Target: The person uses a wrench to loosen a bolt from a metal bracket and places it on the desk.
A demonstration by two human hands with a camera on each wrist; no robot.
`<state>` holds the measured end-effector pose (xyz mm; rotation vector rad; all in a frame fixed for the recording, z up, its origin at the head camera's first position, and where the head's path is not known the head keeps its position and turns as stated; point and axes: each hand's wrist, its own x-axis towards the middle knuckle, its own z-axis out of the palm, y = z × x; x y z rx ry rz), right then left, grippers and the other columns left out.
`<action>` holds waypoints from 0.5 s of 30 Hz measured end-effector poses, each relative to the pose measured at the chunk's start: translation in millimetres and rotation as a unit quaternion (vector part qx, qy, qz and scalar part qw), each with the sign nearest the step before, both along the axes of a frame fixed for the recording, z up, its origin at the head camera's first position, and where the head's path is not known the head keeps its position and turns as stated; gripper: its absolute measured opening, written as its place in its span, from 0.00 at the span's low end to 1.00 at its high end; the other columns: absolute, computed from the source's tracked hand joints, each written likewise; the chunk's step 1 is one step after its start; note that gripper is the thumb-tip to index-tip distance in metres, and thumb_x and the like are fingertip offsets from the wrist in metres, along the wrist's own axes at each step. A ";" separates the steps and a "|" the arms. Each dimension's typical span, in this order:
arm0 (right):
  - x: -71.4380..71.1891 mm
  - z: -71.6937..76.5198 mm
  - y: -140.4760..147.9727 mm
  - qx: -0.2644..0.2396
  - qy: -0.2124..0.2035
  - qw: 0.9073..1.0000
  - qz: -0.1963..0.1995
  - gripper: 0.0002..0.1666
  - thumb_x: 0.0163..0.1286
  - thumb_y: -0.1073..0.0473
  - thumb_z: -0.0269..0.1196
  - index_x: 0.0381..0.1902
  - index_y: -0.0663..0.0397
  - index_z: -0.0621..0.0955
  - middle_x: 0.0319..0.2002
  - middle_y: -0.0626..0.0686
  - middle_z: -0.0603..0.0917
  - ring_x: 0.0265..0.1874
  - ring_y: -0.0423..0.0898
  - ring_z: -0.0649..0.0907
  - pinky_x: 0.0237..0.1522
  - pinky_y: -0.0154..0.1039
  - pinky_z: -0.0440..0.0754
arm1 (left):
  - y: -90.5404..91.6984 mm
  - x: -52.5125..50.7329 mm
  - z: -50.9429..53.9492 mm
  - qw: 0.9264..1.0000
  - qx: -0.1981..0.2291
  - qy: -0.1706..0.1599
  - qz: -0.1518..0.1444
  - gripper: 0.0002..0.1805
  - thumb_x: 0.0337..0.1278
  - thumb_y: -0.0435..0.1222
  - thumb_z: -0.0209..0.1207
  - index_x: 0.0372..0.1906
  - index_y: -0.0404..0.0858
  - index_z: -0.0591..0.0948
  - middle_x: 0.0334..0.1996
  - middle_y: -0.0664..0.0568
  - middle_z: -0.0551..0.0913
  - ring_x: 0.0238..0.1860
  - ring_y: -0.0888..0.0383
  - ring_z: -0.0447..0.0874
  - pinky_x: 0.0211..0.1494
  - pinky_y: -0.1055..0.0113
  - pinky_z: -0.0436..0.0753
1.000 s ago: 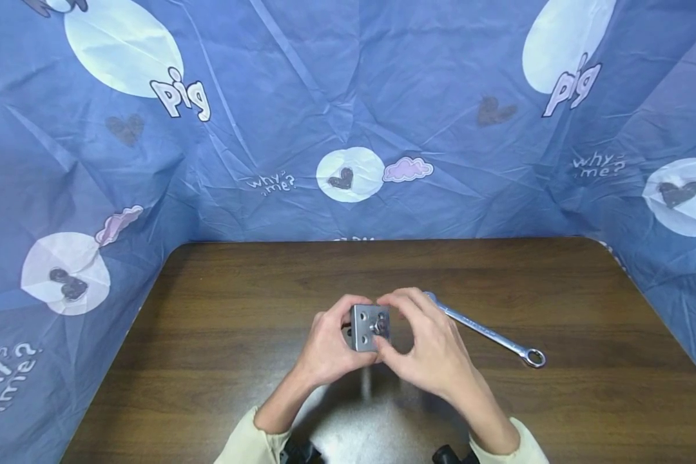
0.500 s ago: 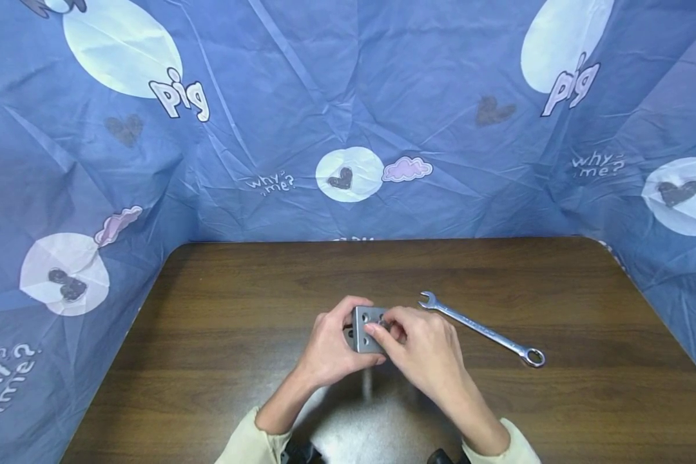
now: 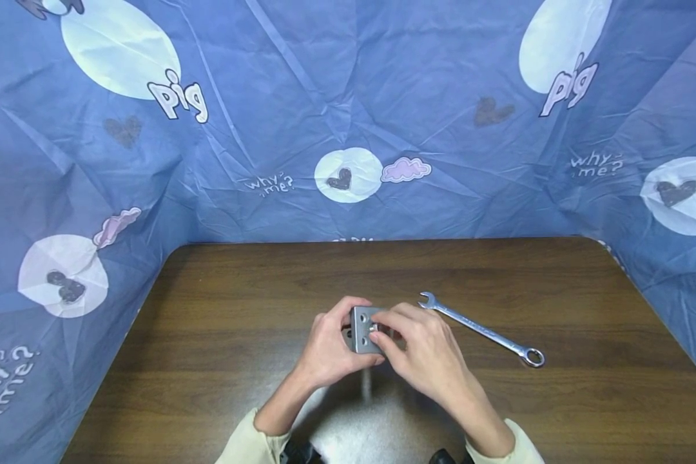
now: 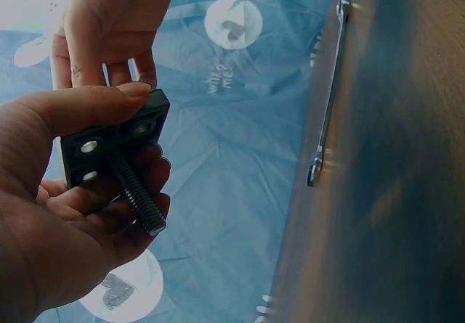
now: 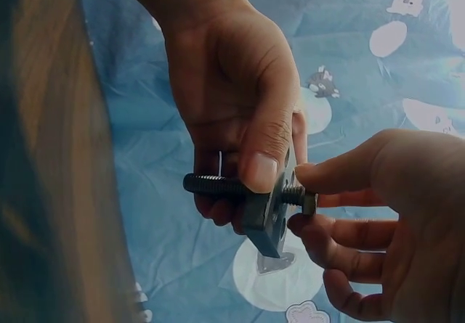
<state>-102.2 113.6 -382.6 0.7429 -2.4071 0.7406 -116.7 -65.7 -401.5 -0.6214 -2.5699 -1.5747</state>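
Note:
My left hand [image 3: 330, 345] grips a square grey metal plate [image 3: 363, 330] by its edges, above the table. The plate has several holes, and a bolt passes through its middle. In the left wrist view the threaded shank of the bolt [image 4: 136, 192] sticks out from the plate's back, between the left thumb and curled fingers. My right hand [image 3: 426, 345] is at the plate's other face. The right wrist view has its thumb and forefinger pinching the bolt head [image 5: 310, 204], which stands off the plate with some thread showing between.
A combination wrench [image 3: 481, 328] lies on the brown wooden table [image 3: 238, 290], right of the hands. Blue printed cloth [image 3: 255, 129] hangs behind the table and along both sides.
The right hand's fingers have shifted at the bolt head, closing over it and then spreading slightly. The hand moved a little left, uncovering the wrench's open end. The left hand keeps its hold.

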 end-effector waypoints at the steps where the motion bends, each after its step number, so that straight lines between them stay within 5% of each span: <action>1: -0.3 0.2 0.2 0.000 0.003 1.000 0.003 0.14 0.53 0.57 0.75 0.38 0.50 0.88 0.30 0.46 0.87 0.25 0.38 0.80 0.31 0.33 0.76 | -0.1 -0.1 0.0 1.000 0.000 0.002 0.000 0.39 0.26 0.32 0.79 0.55 0.39 0.78 0.34 0.48 0.92 0.37 0.58 0.91 0.45 0.67 0.81; 8: -2.9 0.0 1.1 0.007 0.046 0.998 0.031 0.14 0.48 0.65 0.73 0.35 0.49 0.87 0.35 0.47 0.89 0.37 0.43 0.87 0.43 0.42 0.81 | 0.0 0.5 0.6 1.000 -0.009 0.007 0.003 0.39 0.26 0.33 0.79 0.55 0.39 0.78 0.33 0.48 0.92 0.37 0.58 0.91 0.44 0.60 0.83; 15: -3.9 -0.7 0.4 -0.002 0.060 0.996 0.058 0.16 0.45 0.74 0.67 0.30 0.50 0.86 0.35 0.46 0.87 0.36 0.42 0.84 0.41 0.41 0.80 | 1.0 1.1 1.1 1.000 -0.019 0.005 0.006 0.39 0.24 0.34 0.80 0.54 0.40 0.78 0.33 0.49 0.92 0.35 0.62 0.89 0.46 0.67 0.79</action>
